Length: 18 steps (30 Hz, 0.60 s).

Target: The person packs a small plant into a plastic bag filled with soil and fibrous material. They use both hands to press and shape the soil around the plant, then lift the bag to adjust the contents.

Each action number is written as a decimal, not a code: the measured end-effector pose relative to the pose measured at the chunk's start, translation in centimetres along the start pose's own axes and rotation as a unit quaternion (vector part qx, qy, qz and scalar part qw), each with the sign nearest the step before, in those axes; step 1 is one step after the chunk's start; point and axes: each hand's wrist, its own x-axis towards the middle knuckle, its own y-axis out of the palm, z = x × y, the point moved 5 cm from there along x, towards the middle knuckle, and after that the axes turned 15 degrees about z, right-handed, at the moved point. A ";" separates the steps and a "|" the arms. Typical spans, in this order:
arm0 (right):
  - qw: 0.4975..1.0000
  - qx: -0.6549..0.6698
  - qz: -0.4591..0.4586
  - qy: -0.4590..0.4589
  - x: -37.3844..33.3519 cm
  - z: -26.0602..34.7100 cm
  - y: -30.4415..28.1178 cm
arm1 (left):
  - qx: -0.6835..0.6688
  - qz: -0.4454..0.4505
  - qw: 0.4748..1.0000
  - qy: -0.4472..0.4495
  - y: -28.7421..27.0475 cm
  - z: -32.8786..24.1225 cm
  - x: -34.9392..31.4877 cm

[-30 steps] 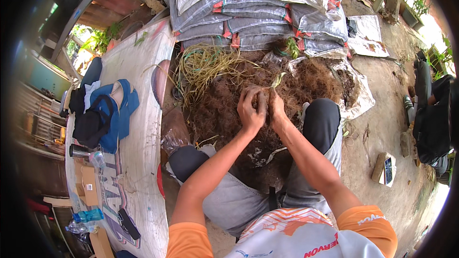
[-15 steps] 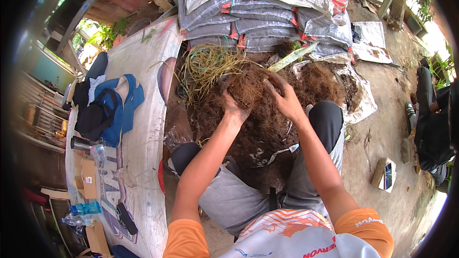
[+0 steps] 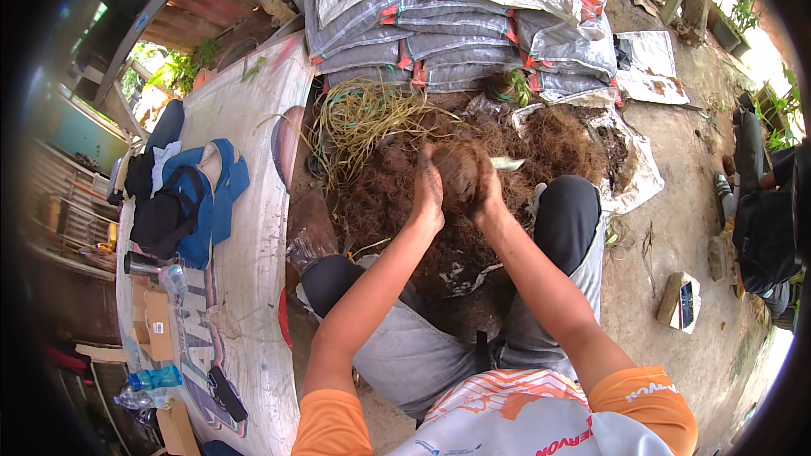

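Observation:
A rounded clump of brown fibre (image 3: 459, 169) is pressed between my two palms, above the pile. My left hand (image 3: 429, 190) cups its left side with the fingers pointing away from me. Against its right side is my right hand (image 3: 487, 190), fingers curved round it. A pale green, leaf-like strip (image 3: 508, 164) shows just past my right hand; whether it joins the clump, I cannot tell. Beneath and around lies loose brown fibre (image 3: 372, 203), and a tangle of yellowish-green strings (image 3: 363, 122) rests at the far left of it.
Grey sacks (image 3: 465, 46) are stacked behind the pile. To the right, more fibre (image 3: 562, 145) lies on an opened white sack (image 3: 646, 173). A white-topped table (image 3: 253, 228) carries a blue bag (image 3: 221, 194). A phone (image 3: 688, 304) leans on a block; another person (image 3: 764, 228) is at far right.
My hands have come together, squeezing the fibre into a tighter, rounder clump slightly right and nearer. The long pale green strip that pointed up and right now shows only a short piece, lower down.

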 end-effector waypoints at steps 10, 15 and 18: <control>0.993 0.004 0.095 -0.071 1.7 1.1 -2.1 | 0.663 0.009 0.659 0.354 2.8 -3.8 -2.1; 0.995 -0.028 0.052 -0.079 2.0 -0.2 -4.1 | 0.624 0.001 0.651 0.431 2.8 -1.5 -1.0; 0.995 -0.035 0.060 -0.068 2.6 -0.4 -5.2 | 0.580 0.003 0.689 0.435 2.0 0.0 -0.4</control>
